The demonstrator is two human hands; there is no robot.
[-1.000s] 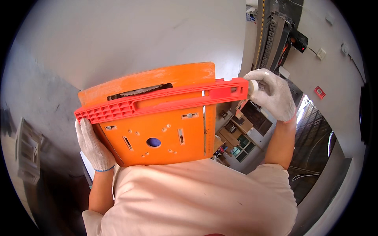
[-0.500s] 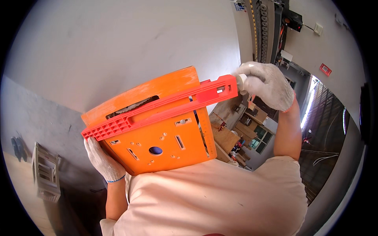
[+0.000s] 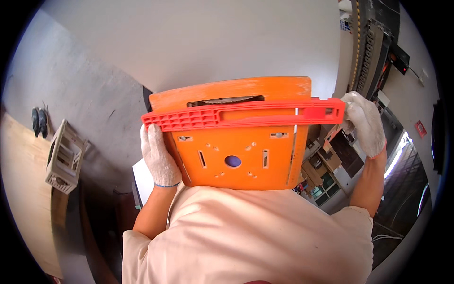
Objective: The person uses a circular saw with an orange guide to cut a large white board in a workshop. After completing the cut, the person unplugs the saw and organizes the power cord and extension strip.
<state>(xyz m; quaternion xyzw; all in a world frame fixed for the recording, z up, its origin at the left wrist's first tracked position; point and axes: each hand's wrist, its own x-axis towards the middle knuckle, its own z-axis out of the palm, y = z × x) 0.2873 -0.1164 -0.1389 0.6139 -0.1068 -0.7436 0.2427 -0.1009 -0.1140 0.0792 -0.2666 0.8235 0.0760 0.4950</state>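
Observation:
An orange saw table plate (image 3: 224,176) rests against my front, near its edge touching my beige shirt. A toothed circular saw blade (image 3: 227,100) shows in its far slot. Across the plate lies a red plastic fence (image 3: 189,120), ribbed at the left and windowed at the right. My left hand (image 3: 161,158), in a white glove, is closed on the plate's left edge, fingertips by the fence's left end. At the fence's right end, my gloved right hand (image 3: 365,124) is closed around a white knob, now mostly hidden by the fingers.
A large pale panel (image 3: 198,38) stands beyond the plate. To the left are a beige plastic stool (image 3: 66,158) and dark shoes (image 3: 40,122) on the floor. A cable-chain rail (image 3: 366,64) runs at the upper right. Boxes (image 3: 326,163) lie beyond my right arm.
The plate and fence have swung from tilted, right end up, to nearly level, and sit further right in view. Both hands have shifted right with them, still closed.

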